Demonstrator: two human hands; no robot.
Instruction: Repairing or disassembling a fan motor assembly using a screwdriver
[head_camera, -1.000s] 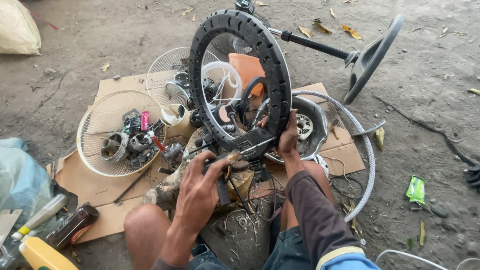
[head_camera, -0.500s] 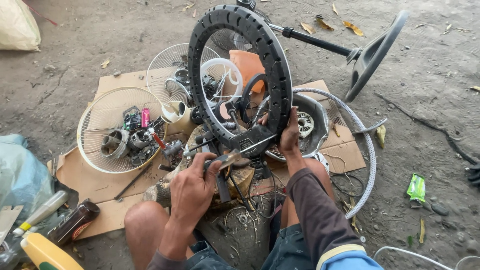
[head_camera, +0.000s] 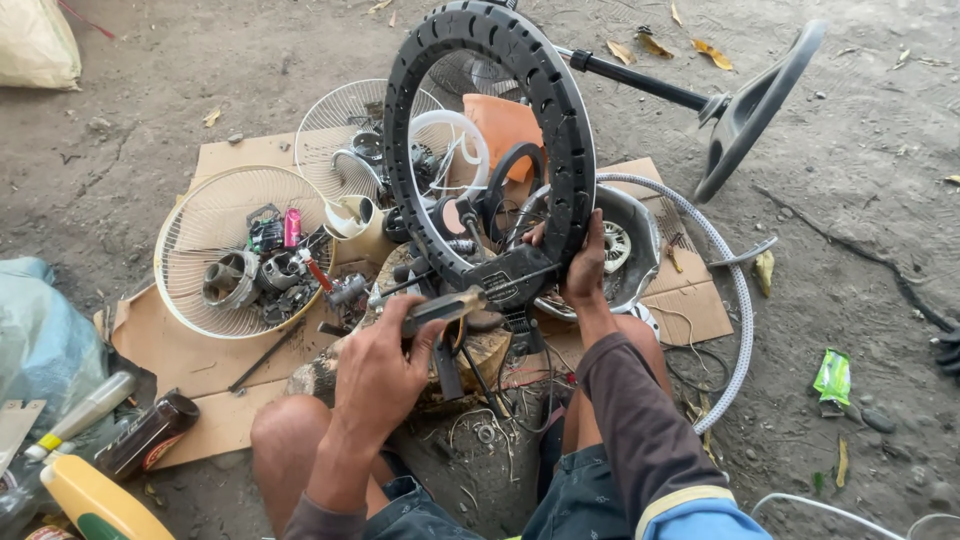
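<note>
Sitting on bare dirt, a person's right hand (head_camera: 585, 268) grips the lower rim of an upright black ring light (head_camera: 480, 150), while the left hand (head_camera: 385, 370) clenches a tool handle (head_camera: 445, 305) at its base, above cluttered cardboard (head_camera: 200, 350); open ground lies beyond.

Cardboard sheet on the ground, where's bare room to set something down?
Bare cardboard lies left of the left hand, below the fan grille full of parts. Another strip sits right of the right hand. Around the black ring it is crowded.
</note>
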